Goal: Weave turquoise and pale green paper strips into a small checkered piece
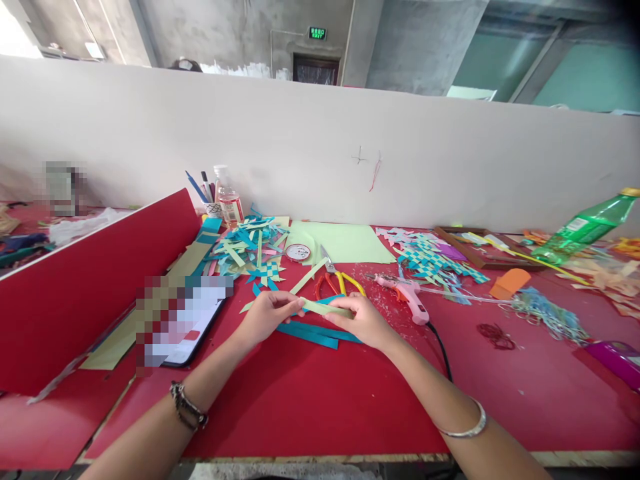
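A pale green paper strip (324, 309) stretches level between my two hands over the red table. My left hand (274, 312) pinches its left end between thumb and fingers. At the other end, my right hand (361, 319) grips the strip, its fingers curled round it. Several blue paper strips (310, 335) lie on the table just below and behind my hands. Scissors (343, 280) with red and yellow handles rest right behind the held strip, blades pointing away. To the right of them lies a pink glue gun (407, 293) with a black cord.
A phone (193, 323) lies at left beside a red upright divider (100, 287). Cut strips (250, 247) are heaped at the back, near a tape roll (298, 252) and a pale green sheet (345, 243). A green bottle (585, 230) leans at right. A white partition (280, 147) closes the back.
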A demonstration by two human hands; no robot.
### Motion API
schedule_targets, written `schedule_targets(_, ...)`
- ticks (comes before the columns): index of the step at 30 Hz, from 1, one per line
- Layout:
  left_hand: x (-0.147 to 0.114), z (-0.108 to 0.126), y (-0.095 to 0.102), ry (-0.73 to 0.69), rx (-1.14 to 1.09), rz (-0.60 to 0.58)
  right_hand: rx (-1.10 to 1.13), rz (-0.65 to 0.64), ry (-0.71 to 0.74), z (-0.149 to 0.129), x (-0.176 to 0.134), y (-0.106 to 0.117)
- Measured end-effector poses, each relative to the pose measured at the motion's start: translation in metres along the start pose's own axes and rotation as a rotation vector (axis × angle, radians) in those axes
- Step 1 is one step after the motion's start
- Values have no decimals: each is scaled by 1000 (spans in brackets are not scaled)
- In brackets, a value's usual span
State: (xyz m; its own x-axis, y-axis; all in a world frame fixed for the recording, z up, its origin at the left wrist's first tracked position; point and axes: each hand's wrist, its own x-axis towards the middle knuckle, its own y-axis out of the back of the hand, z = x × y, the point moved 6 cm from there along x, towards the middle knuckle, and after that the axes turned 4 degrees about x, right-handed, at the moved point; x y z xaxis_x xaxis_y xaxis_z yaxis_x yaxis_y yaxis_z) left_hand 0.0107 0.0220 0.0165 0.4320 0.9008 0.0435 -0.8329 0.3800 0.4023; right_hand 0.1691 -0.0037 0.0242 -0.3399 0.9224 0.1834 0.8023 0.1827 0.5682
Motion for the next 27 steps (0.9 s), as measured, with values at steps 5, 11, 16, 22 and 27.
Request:
schedule_targets(5,0,-1,6,42,4,84,68,14,-57,6,0,3)
schedule_targets(11,0,0,11,63,-37,135,164,-4,-104,10,-3,5)
schedule_targets(16,-1,0,17,70,-27,215,231,21,-164,12,-2,10)
schedule_targets(22,-3,0,23,105,-20,274,268,51,-187,16,-1,17)
schedule_targets(27,-4,0,29,137,-71,349,342,196,-135,19,0,27)
